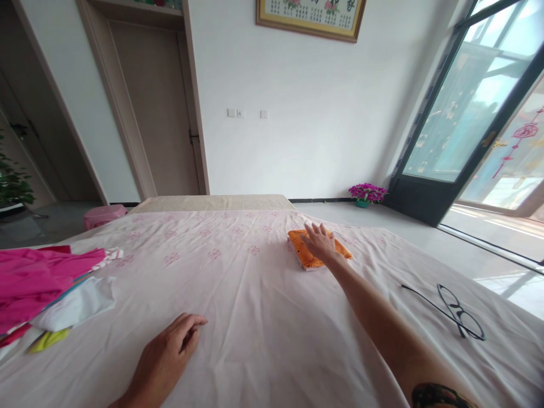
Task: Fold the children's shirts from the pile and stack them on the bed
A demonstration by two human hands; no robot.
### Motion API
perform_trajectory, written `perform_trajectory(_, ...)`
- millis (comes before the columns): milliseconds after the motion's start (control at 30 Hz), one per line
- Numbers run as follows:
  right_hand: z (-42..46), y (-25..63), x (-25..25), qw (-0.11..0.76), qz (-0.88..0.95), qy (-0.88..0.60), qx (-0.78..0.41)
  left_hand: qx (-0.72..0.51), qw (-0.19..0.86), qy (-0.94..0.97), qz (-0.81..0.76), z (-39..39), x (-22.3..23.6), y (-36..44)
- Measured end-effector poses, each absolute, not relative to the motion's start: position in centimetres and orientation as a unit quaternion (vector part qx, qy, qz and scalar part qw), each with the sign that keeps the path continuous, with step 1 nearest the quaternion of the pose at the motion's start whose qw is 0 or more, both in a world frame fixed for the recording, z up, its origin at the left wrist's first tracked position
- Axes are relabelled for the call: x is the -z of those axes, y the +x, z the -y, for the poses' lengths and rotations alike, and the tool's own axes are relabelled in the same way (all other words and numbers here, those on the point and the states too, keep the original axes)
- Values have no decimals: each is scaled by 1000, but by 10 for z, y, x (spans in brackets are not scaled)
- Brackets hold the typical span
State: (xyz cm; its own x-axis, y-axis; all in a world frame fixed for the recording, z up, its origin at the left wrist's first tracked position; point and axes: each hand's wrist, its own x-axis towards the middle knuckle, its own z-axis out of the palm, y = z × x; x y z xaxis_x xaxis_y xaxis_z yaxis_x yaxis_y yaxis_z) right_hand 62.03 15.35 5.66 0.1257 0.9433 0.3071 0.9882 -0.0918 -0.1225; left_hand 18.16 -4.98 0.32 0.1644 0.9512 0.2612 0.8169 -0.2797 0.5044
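My right hand is stretched far forward, lying flat with fingers spread on a folded orange cloth that sits on the pale pink sheet. My left hand rests near me on the sheet, palm down, with its fingers loosely curled and nothing in it.
A heap of pink, white and yellow clothes lies at the left edge. A pair of glasses rests on the sheet at the right. Beyond are a pink stool, a flower pot, a door and a glass sliding door.
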Motion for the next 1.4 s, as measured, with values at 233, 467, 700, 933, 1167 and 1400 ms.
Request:
perform_trajectory(233, -153, 598, -40, 77, 698, -711, -14, -272, 131, 755, -582, 53, -7, 182)
perform_trajectory(467, -156, 598, -30, 75, 681, -728, 6, -269, 141, 761, -574, 52, -8, 180)
perform_trajectory(700, -166, 603, -18, 46, 668, -741, 40, -283, 143, 761, -566, 57, -18, 182)
perform_trajectory(933, -168, 597, -18, 54, 663, -743, 74, -301, 143, 751, -569, 57, -19, 180)
perform_trajectory(1167, -142, 565, -22, 55, 643, -747, 159, -297, 172, 743, -575, 57, -24, 178)
perform_trajectory(1400, -88, 505, -6, 47, 689, -713, 119, -306, 182, 745, -565, 57, -21, 175)
